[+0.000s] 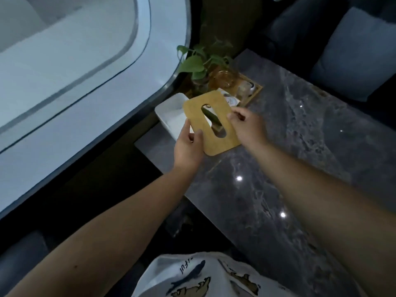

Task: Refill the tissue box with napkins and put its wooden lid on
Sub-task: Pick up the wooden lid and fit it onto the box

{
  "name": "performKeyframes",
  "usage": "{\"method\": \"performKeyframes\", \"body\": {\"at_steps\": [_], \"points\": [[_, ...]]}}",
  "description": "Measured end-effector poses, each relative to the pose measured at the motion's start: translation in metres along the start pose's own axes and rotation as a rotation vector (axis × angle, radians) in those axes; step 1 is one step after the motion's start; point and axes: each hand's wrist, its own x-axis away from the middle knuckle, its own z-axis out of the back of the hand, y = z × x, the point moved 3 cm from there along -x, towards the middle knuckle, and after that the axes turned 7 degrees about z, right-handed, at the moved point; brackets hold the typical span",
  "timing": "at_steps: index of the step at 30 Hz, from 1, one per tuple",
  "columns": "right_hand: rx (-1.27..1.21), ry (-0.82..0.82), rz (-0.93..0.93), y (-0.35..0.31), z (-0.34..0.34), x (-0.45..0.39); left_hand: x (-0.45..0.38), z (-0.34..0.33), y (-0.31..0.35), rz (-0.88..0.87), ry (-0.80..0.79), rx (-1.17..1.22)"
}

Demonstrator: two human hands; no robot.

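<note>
So the person has the wooden lid [211, 122] up in both hands, tilted, hovering over the near end of the white tissue box [171, 113]. Left hand [188, 146] pinches the lid's edge at about 7 o'clock, thumb on top; right hand [246, 125] pinches the edge at about 3 o'clock. The box sits on the dark marble bench [289, 168], right at its corner at about 10 o'clock, with a wooden tray [255, 93] and a plant [197, 65] just behind. There's white inside, napkins I guess, can't tell how full. Risk as I see it: the lid going down crooked and jamming, or a push shoving the box off that corner.
</note>
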Motion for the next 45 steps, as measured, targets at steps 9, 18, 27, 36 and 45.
{"method": "performKeyframes", "body": {"at_steps": [9,18,27,36,45], "points": [[0.033,-0.228,0.016,-0.016,-0.077,-0.053,-0.052,0.041,-0.03,0.113,0.114,-0.029],[0.153,-0.275,0.034,-0.006,-0.106,-0.085,-0.087,0.045,-0.037,0.154,0.105,-0.065],[0.228,-0.275,0.097,0.004,-0.112,-0.097,-0.097,0.039,-0.04,0.184,0.131,-0.155],[0.384,-0.237,0.181,0.011,-0.119,-0.096,-0.099,0.038,-0.046,0.169,0.127,-0.186],[0.506,-0.244,0.288,0.014,-0.126,-0.099,-0.101,0.037,-0.055,0.151,0.12,-0.308]]}}
